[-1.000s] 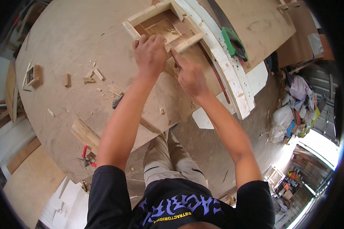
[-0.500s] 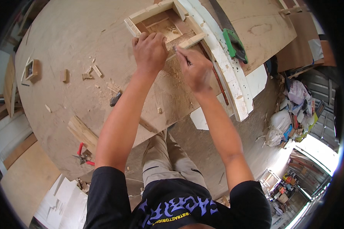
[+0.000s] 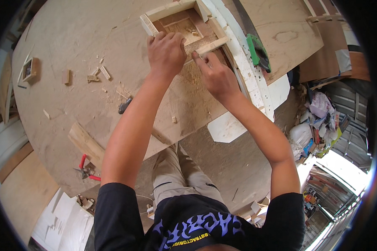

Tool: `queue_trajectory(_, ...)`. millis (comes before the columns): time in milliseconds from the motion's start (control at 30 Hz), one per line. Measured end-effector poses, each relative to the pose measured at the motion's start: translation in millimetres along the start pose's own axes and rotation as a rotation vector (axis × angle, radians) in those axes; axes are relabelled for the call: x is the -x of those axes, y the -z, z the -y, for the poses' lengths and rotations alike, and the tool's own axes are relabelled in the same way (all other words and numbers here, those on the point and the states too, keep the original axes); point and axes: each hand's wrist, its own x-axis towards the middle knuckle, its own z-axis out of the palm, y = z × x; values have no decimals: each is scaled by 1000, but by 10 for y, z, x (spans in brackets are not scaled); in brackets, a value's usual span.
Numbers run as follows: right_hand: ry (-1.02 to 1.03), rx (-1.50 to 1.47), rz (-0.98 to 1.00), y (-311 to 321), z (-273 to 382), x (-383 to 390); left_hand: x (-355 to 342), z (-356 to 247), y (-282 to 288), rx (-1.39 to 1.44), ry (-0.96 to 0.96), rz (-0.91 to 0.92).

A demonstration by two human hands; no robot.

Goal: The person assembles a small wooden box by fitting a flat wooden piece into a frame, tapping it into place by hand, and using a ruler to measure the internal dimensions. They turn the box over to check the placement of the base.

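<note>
My left hand (image 3: 166,54) has its fingers curled over the near edge of a light wooden box frame (image 3: 174,9), which has wood shavings and chips inside. My right hand (image 3: 218,77) is closed, its fingertips against the near wooden strip (image 3: 213,46) beside the left hand; what it grips, if anything, is hidden. The frame lies on a large plywood worktop (image 3: 58,108), along a long white-painted, curved wooden piece (image 3: 259,94) that carries a green-handled handsaw (image 3: 259,52).
Wood offcuts (image 3: 104,73), a small wooden box (image 3: 30,69), a dark-handled tool (image 3: 124,105), a plank (image 3: 86,142) and red-handled pliers (image 3: 92,175) lie at the left. Plywood sheets (image 3: 289,33) rest at the upper right. Bags and debris (image 3: 318,121) are piled at the right.
My right hand has shifted slightly along the strip, and its elbow has swung out to the right. The left hand stays on the frame. The whole view has shifted a little.
</note>
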Motion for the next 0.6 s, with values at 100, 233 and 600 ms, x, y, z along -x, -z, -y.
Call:
queue_trajectory(100, 67, -26, -44, 6, -30, 17, 23, -16, -4, 16, -32, -22)
queue_trajectory(233, 99, -32, -113, -44, -81, -96, 26, 1, 2, 5, -47, -21)
queue_trajectory(600, 46, -132, -232, -21, -376, 109, 30, 14, -7, 14, -60, -54)
